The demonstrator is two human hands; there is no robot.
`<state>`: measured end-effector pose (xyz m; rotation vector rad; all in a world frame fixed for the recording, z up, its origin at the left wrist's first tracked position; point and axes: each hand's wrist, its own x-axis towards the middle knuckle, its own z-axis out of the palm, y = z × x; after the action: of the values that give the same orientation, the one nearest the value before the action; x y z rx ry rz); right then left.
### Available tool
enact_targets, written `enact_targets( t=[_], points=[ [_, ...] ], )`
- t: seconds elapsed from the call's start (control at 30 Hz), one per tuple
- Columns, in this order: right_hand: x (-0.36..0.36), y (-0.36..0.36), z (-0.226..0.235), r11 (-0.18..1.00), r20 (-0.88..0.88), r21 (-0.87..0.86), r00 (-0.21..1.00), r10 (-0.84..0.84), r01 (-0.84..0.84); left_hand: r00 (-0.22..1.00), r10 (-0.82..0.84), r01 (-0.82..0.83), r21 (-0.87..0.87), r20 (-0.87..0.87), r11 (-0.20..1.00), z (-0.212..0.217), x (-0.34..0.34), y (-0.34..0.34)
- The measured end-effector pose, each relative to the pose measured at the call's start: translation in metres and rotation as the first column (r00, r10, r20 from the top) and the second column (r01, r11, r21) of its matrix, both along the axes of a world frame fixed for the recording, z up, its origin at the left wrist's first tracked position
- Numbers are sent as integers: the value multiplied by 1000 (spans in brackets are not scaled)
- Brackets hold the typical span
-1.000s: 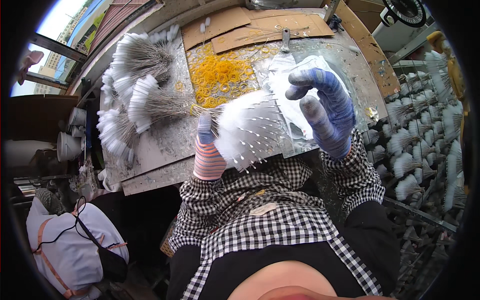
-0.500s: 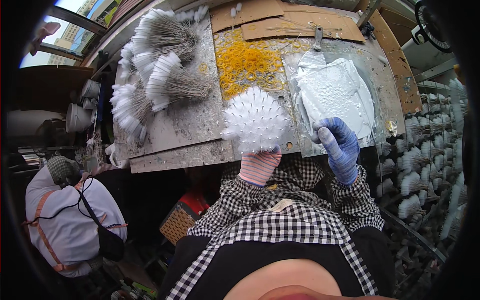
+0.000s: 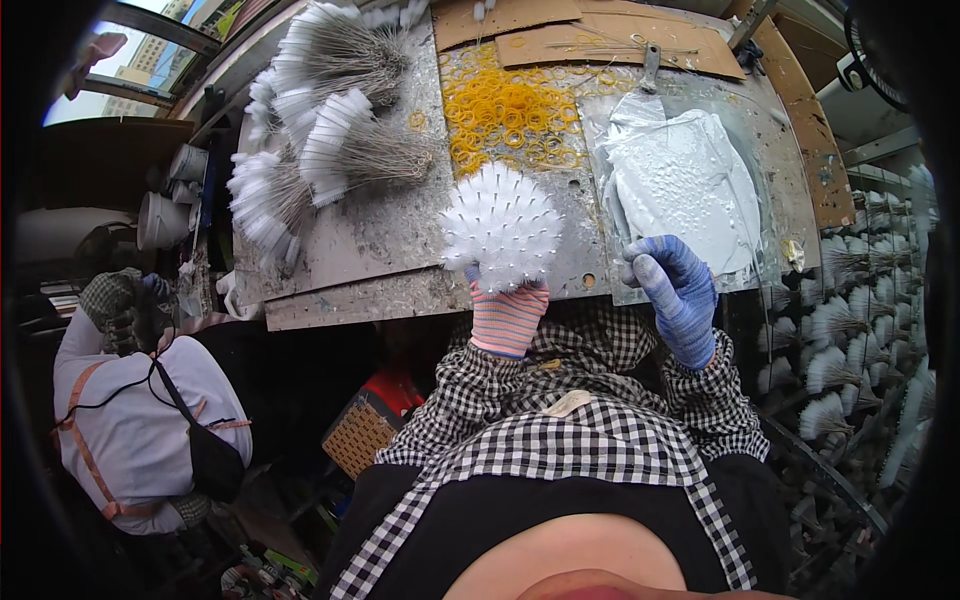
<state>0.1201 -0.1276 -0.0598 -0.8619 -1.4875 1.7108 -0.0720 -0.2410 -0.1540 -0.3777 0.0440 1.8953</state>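
My left hand (image 3: 507, 318), in a pink-and-grey striped glove, grips a bundle of white wire-stemmed brushes (image 3: 500, 228). Their bristly heads fan into a dome with dark wire tips poking out; the stems are hidden beneath. To its right, my right hand (image 3: 676, 295) wears a blue glove smeared with white at the fingertips. Its fingers are curled and pinched together; anything between them is too small or hidden to see. That hand hovers by the near edge of a slab of thick white paste (image 3: 690, 190), apart from the brushes.
Several brush bundles (image 3: 345, 145) lie at the table's left. Yellow rubber bands (image 3: 510, 105) are scattered beyond my left hand. A scraper (image 3: 651, 70) rests at the paste's far side, near cardboard sheets (image 3: 610, 40). Brush racks (image 3: 850, 310) stand right; a person (image 3: 150, 420) sits left.
The brush bundle has turned in my left hand and shifted slightly left, with a fingertip now showing at its left side. My right hand stays almost still. The view has shifted slightly.
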Motion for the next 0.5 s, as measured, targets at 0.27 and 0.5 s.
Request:
enact_targets(
  t=[0.27,0.5],
  points=[
    [3,-2,-8,1000,-10,-6,1000,15,-15,907,32,-168,-290,-420,942,24,-24,8],
    [7,-1,-12,999,-15,35,999,29,-28,912,82,-106,-37,-401,994,30,-40,14]
  ],
)
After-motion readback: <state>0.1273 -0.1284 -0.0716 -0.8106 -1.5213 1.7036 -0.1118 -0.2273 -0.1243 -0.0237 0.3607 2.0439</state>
